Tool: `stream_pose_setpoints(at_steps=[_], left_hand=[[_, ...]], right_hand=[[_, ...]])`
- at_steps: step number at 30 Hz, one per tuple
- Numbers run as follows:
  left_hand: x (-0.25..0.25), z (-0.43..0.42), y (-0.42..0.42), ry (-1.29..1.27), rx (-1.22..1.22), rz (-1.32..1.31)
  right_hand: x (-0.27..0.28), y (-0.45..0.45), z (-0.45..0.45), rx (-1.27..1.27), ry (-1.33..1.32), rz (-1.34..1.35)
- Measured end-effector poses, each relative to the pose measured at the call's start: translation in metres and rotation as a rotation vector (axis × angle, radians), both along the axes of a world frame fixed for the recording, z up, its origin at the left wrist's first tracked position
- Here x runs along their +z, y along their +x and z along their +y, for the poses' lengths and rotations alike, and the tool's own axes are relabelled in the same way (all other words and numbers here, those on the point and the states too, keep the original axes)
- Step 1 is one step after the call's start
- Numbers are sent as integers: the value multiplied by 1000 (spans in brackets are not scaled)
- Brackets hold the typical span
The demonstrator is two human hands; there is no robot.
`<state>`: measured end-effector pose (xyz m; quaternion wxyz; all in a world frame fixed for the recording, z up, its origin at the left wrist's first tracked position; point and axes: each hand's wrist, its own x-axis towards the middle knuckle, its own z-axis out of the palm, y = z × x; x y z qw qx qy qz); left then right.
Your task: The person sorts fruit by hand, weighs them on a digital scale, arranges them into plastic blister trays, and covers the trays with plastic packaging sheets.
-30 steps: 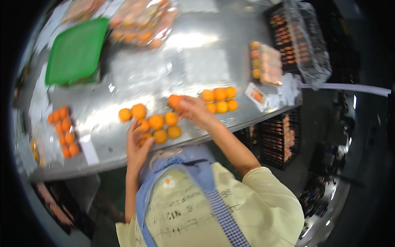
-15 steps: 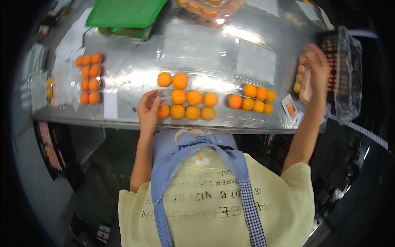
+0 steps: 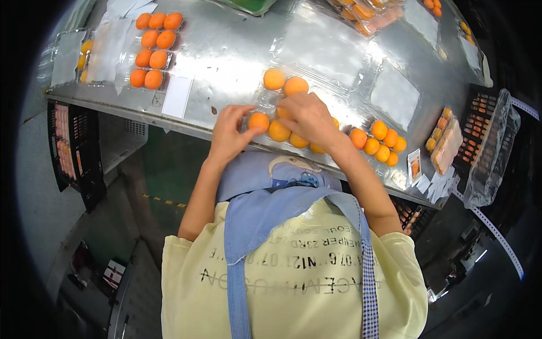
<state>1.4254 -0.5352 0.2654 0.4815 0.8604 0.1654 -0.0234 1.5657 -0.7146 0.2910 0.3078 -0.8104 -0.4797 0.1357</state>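
A clear plastic tray (image 3: 265,101) of oranges lies near the table's front edge, with both my hands at it. My left hand (image 3: 230,133) is at its left end, thumb and fingers closed around a front-row orange (image 3: 258,121). My right hand (image 3: 309,116) reaches over the tray, its fingers closed on another orange (image 3: 284,113) in the row behind. That hand hides several oranges. Two oranges in the back row (image 3: 274,79) show beyond my hands, with bare pockets beside them. To the right sits a smaller group of oranges (image 3: 379,130) in clear plastic.
A filled tray of oranges (image 3: 151,39) and a white card (image 3: 178,97) lie to the left. Clear lidded packs (image 3: 322,45) lie behind. At the right are a filled pack (image 3: 443,138), a small picture card (image 3: 415,166), paper slips (image 3: 439,185) and a black crate (image 3: 480,127).
My right hand has come from the pack at the right end of the table to the tray in front of me. My left hand has closed on a front-row orange. The view has turned.
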Motion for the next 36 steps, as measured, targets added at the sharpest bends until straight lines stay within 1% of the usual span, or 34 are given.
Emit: stream_pose_setpoints(at_steps=[3,4,7,11,13,17,19,20,22,26,28,31,32,35,36], left_hand=[[3,-9,-3,241,-160,-87],[3,-10,-2,237,-179,-44],[1,-6,0,203,-197,-37],[-4,1,-2,27,-173,-65],[0,4,-3,-8,-180,-74],[-11,6,-9,100,-177,-235],[-14,5,-10,149,-176,-291],[-13,5,-10,167,-168,-275],[-8,3,-8,198,-152,-245],[0,-9,-5,345,-151,-221],[3,-14,-4,380,-131,-217],[-3,-10,-6,261,-78,-220],[-1,-9,-6,223,-66,-261],[15,-8,-8,129,-51,-362],[24,-11,-7,114,-57,-385]], right_hand=[[-4,-12,-5,-36,-7,12],[-4,-12,-7,-60,-20,21],[-7,-13,-14,-142,-56,9],[-3,-20,-15,-204,-142,-83],[-6,-23,-13,-219,-72,-128],[-9,-26,-11,-247,-16,-143],[-7,-29,-9,-244,16,-45],[-6,-31,-9,-244,30,2],[-7,-35,-6,-198,65,13],[-8,-42,-3,-169,97,41],[-8,-45,-2,-184,101,100],[-7,-48,-4,-210,26,263],[-6,-48,-5,-221,-12,330],[6,-52,-3,-312,94,840],[9,-54,-3,-308,125,940]])
